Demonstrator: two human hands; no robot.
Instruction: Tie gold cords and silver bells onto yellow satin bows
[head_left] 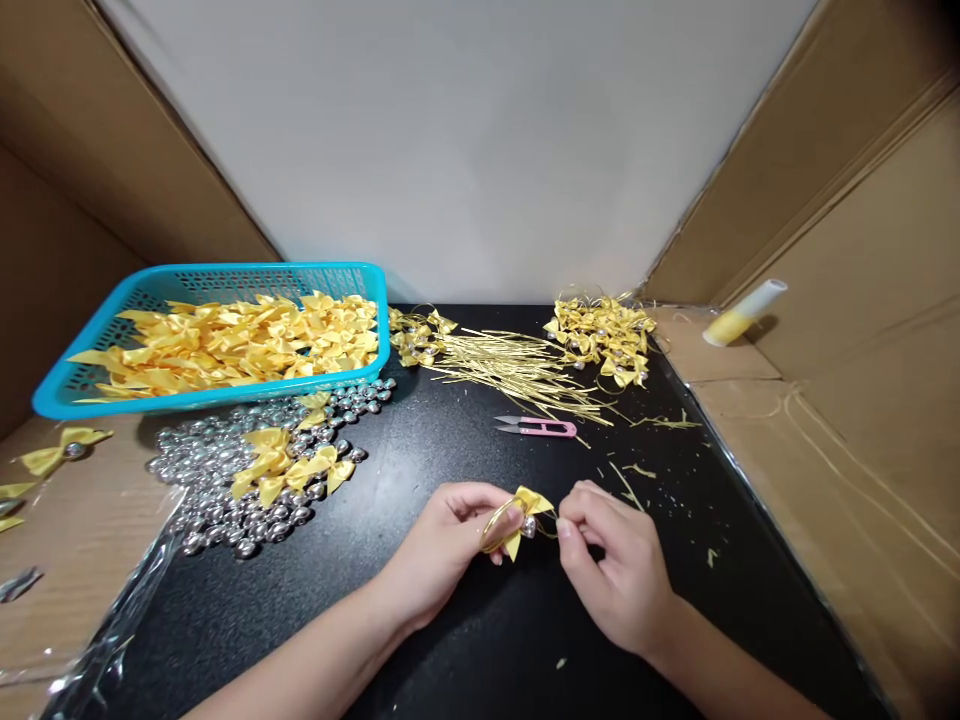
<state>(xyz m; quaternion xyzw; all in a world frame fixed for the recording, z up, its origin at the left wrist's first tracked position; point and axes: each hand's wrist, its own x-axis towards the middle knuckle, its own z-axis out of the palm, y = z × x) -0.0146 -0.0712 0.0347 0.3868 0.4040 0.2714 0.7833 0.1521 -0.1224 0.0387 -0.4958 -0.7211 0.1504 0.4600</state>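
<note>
Between the thumb and fingers of my left hand (457, 535) is a yellow ribbon bow (533, 497), with a small silver bell (529, 526) at its middle. A loop of gold cord (491, 522) curves over my left thumb from the bow. Just to the right, my right hand (615, 560) is closed in a pinch, its fingertips at the end of the gold cord that runs from the bell. Thread snips (540, 428) with pink handles lie beyond the hands on the black table (442, 440).
A blue basket (386, 330) of yellow bows stands back left, with silver bells (225, 470) heaped before it. Cut gold cords (510, 365) lie at the back, beside finished-looking bows (604, 335). A white and yellow tube (745, 312) stands right, near cardboard walls (862, 200).
</note>
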